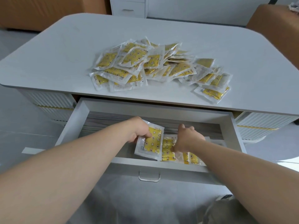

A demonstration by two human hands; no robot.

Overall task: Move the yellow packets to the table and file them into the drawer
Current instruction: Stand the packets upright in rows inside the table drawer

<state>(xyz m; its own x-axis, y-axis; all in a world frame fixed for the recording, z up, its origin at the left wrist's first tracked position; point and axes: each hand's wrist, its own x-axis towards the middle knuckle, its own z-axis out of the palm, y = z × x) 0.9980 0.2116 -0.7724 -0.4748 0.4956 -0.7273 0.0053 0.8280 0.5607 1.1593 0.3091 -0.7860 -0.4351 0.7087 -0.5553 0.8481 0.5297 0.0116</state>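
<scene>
We look across a pale grey, round-cornered table point(64, 46) into a room with a glossy light-grey floor point(14, 110). Beyond the table's far edge stands a white cabinet point(127, 8), a slim bar handle point(127, 10) on its drawer front, beside a white wall panel point(202, 10). A brown upholstered seat point(40, 12) sits at far left, and a second brown seat point(275, 29) at far right. White ribbed panels point(48, 99) trimmed with a gold band point(53, 108) face the table's base. The light is soft and even; a bright patch point(288, 159) glints on the floor at right.
</scene>
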